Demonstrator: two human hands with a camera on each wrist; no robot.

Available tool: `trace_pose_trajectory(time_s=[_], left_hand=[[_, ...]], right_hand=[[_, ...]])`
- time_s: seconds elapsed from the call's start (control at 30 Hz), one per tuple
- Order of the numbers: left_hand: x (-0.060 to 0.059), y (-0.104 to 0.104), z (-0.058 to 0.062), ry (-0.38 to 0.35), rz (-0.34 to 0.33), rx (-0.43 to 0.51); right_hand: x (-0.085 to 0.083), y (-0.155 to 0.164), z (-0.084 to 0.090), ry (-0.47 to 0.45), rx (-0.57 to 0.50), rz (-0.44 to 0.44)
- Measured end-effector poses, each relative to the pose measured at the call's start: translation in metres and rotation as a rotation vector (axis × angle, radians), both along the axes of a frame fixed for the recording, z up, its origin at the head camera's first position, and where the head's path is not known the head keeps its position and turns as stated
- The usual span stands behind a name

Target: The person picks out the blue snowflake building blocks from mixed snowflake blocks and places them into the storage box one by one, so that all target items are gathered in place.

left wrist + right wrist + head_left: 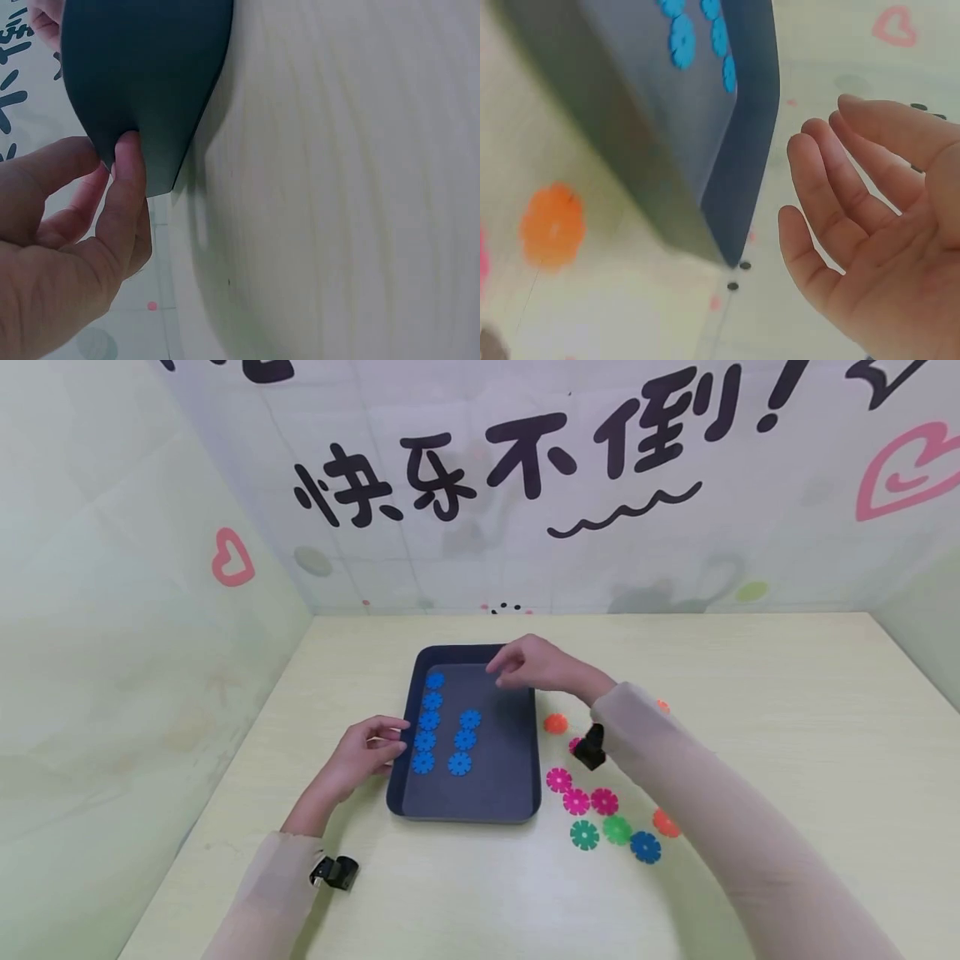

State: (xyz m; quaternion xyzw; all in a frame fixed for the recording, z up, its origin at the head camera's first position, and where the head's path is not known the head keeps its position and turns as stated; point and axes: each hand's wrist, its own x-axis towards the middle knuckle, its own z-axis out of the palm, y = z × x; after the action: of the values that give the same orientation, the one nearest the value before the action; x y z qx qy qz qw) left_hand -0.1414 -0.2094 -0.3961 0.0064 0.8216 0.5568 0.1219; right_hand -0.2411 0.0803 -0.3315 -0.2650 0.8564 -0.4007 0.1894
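Observation:
A dark grey tray lies on the table, holding blue snowflake discs in two columns. Several discs line its left side; three more form a shorter column to their right. My left hand grips the tray's left rim, and in the left wrist view its thumb presses the outer wall. Above the tray's far right part hovers my right hand. Seen in the right wrist view, that hand has loosely bent fingers and holds nothing.
Right of the tray lie loose snowflake discs: an orange one, several pink ones, a teal one, a light green one and a blue one. My right forearm passes over another orange disc. A printed wall backs the table.

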Motion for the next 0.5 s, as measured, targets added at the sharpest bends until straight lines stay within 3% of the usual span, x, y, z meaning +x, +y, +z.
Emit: trace_pose_trajectory(time_s=[0.3,0.5], left_hand=[[-0.001,0.002,0.001,-0.005,0.003,-0.002],[-0.001,0.0,0.0,-0.009,0.009,0.001]], right_hand=[[0.026,0.063,-0.004,0.011,0.076,0.009],[0.046,0.108,-0.012,0.003,0.105,-0.034]])
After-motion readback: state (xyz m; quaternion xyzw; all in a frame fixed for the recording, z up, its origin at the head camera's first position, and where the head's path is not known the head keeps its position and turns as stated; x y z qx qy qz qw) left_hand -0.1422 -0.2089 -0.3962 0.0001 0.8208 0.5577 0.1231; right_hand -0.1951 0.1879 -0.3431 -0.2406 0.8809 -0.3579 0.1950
